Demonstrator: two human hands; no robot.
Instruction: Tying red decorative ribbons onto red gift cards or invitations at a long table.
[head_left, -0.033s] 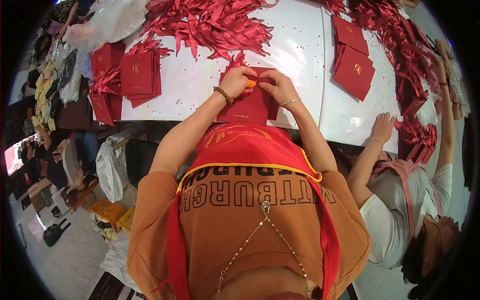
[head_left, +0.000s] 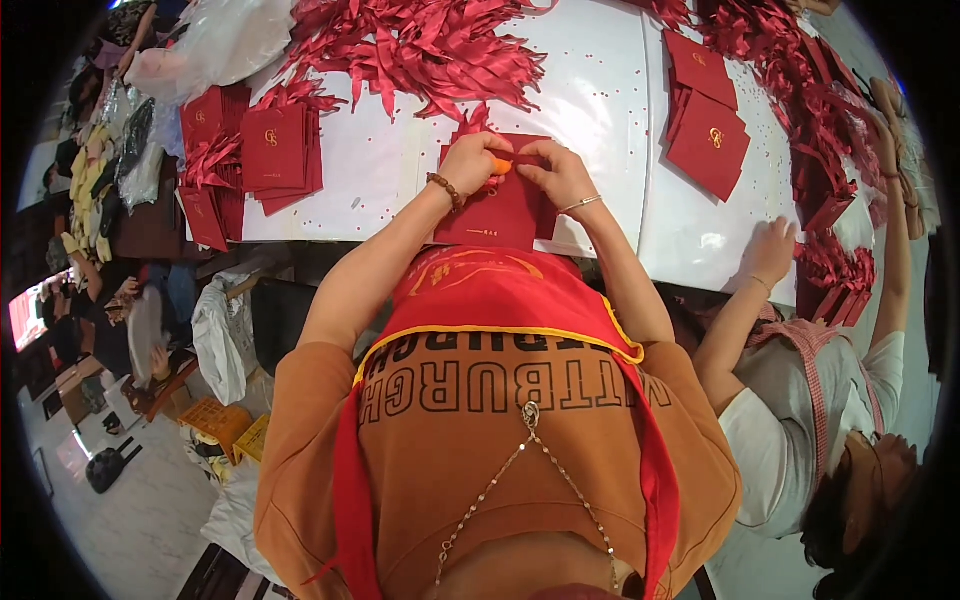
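A dark red gift bag, flat with small gold print, lies at the table's front edge before me, on top of other red bags. Over its upper part, my left hand pinches a red ribbon. Across from it, my right hand is closed on the same ribbon, its fingertips a little apart from the left ones. Something bright orange, perhaps a finger cover, shows at the left fingertips. More red ribbon sticks out beyond the bag's far edge.
A big heap of red ribbons covers the far side of the white table. Stacks of red bags stand at left, and more bags lie at right. A co-worker's hand is over the table's right front edge.
The co-worker's hand at the right has shifted slightly. My hands and the bag stay almost where they were.
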